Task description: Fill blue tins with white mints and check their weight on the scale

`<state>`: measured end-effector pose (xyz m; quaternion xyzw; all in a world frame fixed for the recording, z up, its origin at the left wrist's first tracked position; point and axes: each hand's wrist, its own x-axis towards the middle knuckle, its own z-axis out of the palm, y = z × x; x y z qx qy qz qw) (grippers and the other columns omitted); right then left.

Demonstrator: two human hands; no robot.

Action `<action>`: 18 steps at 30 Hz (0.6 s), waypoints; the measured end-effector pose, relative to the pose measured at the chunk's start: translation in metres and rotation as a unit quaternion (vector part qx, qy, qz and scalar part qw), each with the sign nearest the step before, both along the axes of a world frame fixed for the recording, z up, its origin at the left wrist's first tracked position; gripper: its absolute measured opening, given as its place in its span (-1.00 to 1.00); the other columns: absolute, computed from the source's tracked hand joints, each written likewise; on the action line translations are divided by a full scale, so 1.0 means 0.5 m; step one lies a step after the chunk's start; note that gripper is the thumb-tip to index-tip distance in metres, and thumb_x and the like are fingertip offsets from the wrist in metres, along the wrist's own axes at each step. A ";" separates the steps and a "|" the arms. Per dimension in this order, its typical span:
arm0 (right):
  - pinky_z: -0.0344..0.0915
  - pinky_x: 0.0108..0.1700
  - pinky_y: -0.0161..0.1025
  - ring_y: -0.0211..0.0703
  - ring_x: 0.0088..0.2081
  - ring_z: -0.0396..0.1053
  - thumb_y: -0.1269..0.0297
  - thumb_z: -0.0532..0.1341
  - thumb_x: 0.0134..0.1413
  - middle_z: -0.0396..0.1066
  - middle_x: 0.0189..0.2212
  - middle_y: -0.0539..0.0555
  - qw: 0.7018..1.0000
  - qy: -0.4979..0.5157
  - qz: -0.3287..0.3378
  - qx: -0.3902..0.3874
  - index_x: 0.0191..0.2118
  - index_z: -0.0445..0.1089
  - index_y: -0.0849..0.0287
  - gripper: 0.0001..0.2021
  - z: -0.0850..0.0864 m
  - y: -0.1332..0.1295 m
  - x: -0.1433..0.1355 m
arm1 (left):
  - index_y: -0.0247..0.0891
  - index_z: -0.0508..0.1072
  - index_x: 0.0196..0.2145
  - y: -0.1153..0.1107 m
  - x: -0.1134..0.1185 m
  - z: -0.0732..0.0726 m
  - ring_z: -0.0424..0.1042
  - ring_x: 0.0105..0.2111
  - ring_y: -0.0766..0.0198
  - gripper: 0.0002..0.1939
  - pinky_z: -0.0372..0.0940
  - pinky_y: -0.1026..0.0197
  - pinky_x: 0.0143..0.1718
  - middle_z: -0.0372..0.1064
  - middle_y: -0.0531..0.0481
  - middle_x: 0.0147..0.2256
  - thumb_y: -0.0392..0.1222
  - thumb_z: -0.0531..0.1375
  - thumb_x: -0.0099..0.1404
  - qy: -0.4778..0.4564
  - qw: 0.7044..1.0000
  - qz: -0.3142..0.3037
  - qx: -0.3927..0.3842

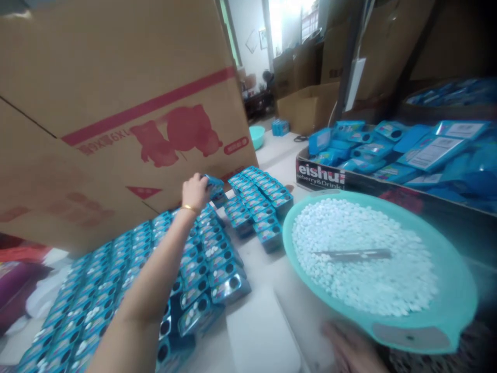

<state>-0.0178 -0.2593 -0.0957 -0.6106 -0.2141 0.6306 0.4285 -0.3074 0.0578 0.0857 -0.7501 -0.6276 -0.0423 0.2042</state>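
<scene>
My left hand (195, 191), with a gold bracelet at its wrist, reaches to the far end of the rows and has its fingers closed on a small blue box (215, 181). Rows of blue boxes (229, 284) with dark round openings stand packed under my forearm, several with white pellets on top. Another block of blue boxes (267, 233) stands just right of that hand. Near the bottom edge, my right hand (347, 347) is smeared by motion beside the green basin (458, 300). White pellets (361, 280) fill this basin, and a flat tweezers-like tool (353, 254) lies on them.
A large cardboard box (116, 67) with red print walls off the back left. On the right, a dark carton (318, 176) holds a heap of blue boxes. A white lid-like piece (264, 331) lies in front. Farther back are a small green bowl (257, 135) and scissors (301, 138).
</scene>
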 end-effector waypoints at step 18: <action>0.45 -0.33 -0.40 -0.27 -0.42 0.46 0.57 0.18 0.09 0.47 -0.45 0.16 0.957 0.276 -0.018 -0.091 -0.39 0.46 0.34 -0.88 0.045 -0.096 0.044 | -0.29 0.25 0.00 -0.603 0.150 -0.112 0.44 -0.20 0.08 -0.61 0.32 0.10 -0.21 0.45 -0.15 -0.21 -0.13 0.20 0.25 -0.091 0.949 -0.202 -0.222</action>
